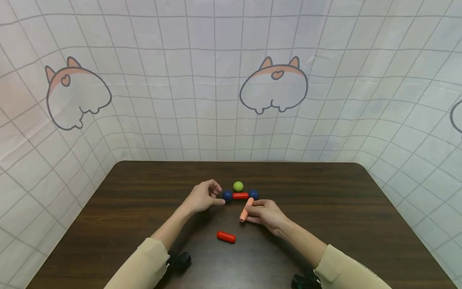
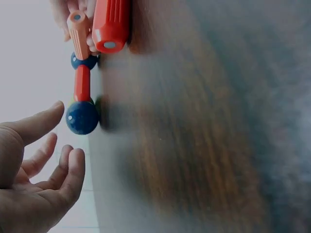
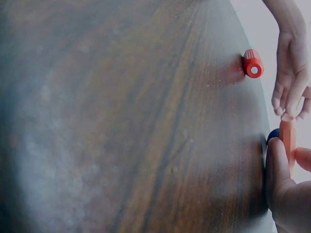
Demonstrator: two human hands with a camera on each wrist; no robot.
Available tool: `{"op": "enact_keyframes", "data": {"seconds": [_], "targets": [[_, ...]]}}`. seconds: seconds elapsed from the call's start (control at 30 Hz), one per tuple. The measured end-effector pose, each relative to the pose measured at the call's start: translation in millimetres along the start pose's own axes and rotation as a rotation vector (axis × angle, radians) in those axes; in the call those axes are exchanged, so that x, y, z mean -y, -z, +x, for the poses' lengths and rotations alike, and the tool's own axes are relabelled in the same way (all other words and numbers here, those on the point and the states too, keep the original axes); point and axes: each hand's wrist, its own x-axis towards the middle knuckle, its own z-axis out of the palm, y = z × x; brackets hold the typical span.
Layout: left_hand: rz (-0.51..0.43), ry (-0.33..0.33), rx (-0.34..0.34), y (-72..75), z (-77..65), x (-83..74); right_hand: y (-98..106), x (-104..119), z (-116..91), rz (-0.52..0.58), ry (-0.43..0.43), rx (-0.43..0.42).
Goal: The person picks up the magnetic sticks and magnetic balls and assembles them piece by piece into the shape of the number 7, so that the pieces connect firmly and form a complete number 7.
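Observation:
In the head view my right hand pinches an orange magnetic rod between thumb and fingers. The rod's far end is at the right blue ball; whether they touch I cannot tell. A red magnetic rod lies between that ball and the left blue ball. My left hand is beside the left ball, fingers relaxed and holding nothing. The left wrist view shows a gap between its fingertips and this blue ball. Behind the red rod sits a green ball.
A second red rod lies loose on the dark wooden table, nearer to me than the ball-and-rod row. A white gridded curtain with cartoon animal prints surrounds the table's back and sides.

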Motion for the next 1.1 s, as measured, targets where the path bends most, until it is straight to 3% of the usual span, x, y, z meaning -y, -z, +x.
{"op": "enact_keyframes", "data": {"seconds": [0.4,0.8,1.1], "targets": [[0.059,-0.088,0.229,-2.2,-24.2,-12.7,2,1,-1,0.013,-0.008,0.017],[0.081,-0.11,0.383,-8.8,-34.9,-18.4,5,0,-3,0.02,0.006,0.066],[0.095,-0.114,0.444,-13.6,-39.1,-20.2,6,1,-3,0.019,0.009,0.07]]}}
